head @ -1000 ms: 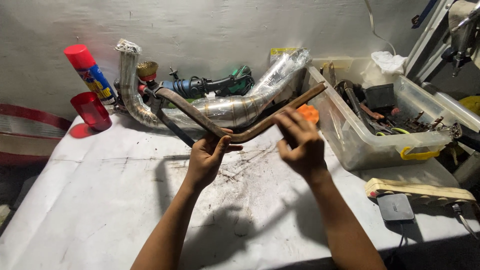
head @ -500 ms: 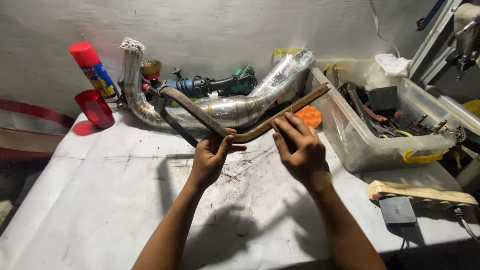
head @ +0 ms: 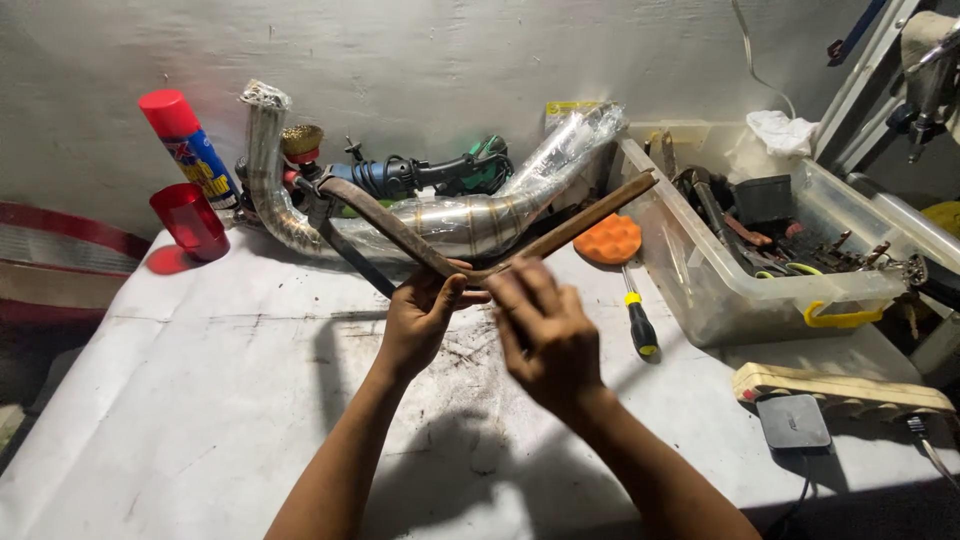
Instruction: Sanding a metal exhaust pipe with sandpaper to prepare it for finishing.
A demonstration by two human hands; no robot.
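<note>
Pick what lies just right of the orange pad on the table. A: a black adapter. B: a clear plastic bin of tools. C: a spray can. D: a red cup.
B: the clear bin of tools stands just right of the orange pad, while the red cup and spray can are far left and the black adapter lies nearer the front edge.

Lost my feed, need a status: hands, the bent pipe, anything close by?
Left hand grips rusty bent pipe at its bend; right hand fingers on it. Pipe held above table. Steel exhaust behind.
</note>
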